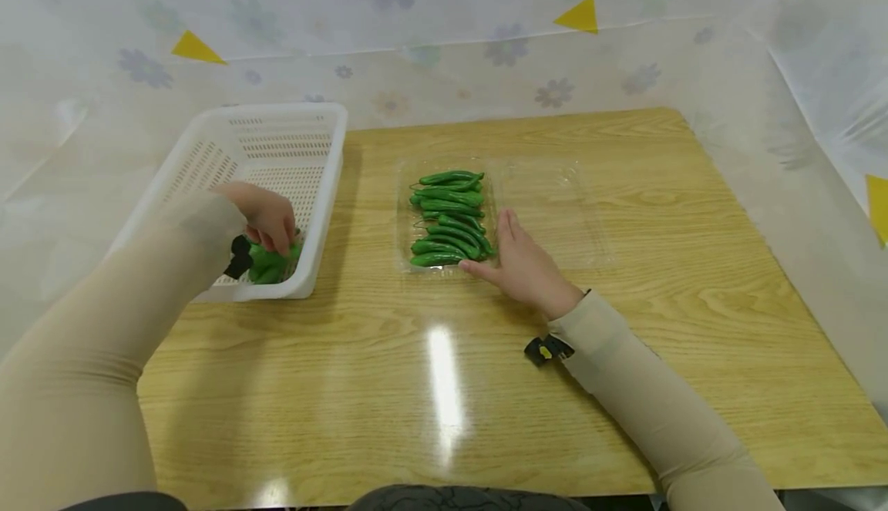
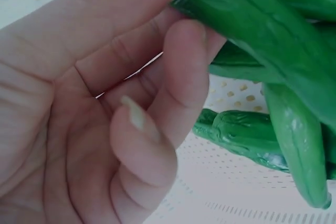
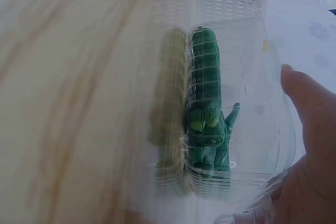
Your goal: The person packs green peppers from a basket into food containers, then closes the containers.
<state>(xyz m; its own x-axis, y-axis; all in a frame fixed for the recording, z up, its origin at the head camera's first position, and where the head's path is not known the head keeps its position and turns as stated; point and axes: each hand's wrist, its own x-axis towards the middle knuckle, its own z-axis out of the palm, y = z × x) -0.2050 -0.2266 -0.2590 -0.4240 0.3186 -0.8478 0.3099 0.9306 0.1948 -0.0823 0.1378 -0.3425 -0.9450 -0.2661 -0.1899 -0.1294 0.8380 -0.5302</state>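
Note:
My left hand (image 1: 267, 214) reaches down into a white plastic basket (image 1: 324, 218) at the left. Its thumb and fingers pinch the end of a green chili pepper (image 2: 257, 30), and more green peppers (image 2: 252, 135) lie beneath on the perforated floor. In the middle of the table stands a clear plastic clamshell box (image 3: 257, 124) with its lid folded out to the right. Several green chili peppers (image 1: 447, 222) lie side by side in its left half. My right hand (image 1: 527, 268) rests against the box's near right corner, fingers straight along the hinge side.
The box's clear lid (image 1: 555, 214) lies flat on the wooden table (image 1: 388, 372). Behind the table hangs a pale flower-patterned sheet (image 1: 444, 72) with yellow triangles on it. The basket's raised walls surround the left hand.

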